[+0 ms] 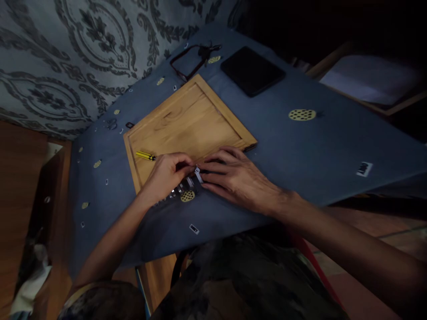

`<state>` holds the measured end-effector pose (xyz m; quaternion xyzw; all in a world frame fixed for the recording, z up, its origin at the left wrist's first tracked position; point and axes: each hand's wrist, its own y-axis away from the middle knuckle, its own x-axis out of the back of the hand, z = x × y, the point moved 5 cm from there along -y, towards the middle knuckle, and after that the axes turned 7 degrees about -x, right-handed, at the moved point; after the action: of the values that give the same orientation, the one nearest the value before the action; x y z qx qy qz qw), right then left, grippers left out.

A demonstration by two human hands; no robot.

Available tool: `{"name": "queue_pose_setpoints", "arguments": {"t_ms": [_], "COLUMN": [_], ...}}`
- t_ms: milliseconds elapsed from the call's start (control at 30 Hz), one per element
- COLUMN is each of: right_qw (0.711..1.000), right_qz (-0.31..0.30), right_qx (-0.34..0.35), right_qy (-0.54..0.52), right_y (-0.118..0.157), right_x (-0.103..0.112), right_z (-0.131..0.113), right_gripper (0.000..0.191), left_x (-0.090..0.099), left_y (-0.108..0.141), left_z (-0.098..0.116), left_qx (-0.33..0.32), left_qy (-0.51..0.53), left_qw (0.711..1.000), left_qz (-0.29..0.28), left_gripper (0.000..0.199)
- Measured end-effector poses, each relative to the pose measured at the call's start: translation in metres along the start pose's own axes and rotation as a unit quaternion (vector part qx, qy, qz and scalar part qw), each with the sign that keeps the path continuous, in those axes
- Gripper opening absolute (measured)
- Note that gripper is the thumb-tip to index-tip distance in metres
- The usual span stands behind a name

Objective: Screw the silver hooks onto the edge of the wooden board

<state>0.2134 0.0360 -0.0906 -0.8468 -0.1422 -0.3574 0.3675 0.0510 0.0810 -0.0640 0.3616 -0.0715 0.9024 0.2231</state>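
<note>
A framed wooden panel lies on the blue patterned cloth, and both hands meet at its near edge. My left hand has its thumb and fingertips pinched at a small metal piece; what exactly is between them is too small to tell. My right hand rests against the other side of that piece, palm down, its fingers stretched out and slightly apart. Several shiny metal parts sit on the cloth just under my left hand. A yellow and black screwdriver handle lies on the panel, left of my left hand.
A black tablet-like slab lies behind the panel on the right. Glasses and a dark item are at the back. Small metal items lie at the left. Patterned fabric rises behind the table. An open box stands far right.
</note>
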Motion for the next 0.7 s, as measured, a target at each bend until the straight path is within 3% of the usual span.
{"name": "queue_pose_setpoints", "arguments": {"t_ms": [267, 700], "right_qw": [1.000, 1.000], "right_qz": [-0.005, -0.010], "right_qx": [-0.003, 0.002], "right_qy": [-0.003, 0.012], "right_y": [0.000, 0.000], "right_x": [-0.001, -0.002], "right_z": [0.001, 0.001], "right_gripper": [0.022, 0.020], "left_x": [0.001, -0.001], "left_y": [0.001, 0.001], "left_z": [0.001, -0.006], "left_qx": [0.000, 0.030], "left_qy": [-0.012, 0.061], "left_qw": [1.000, 0.998], "left_qz": [-0.004, -0.002], "left_gripper": [0.006, 0.011]}}
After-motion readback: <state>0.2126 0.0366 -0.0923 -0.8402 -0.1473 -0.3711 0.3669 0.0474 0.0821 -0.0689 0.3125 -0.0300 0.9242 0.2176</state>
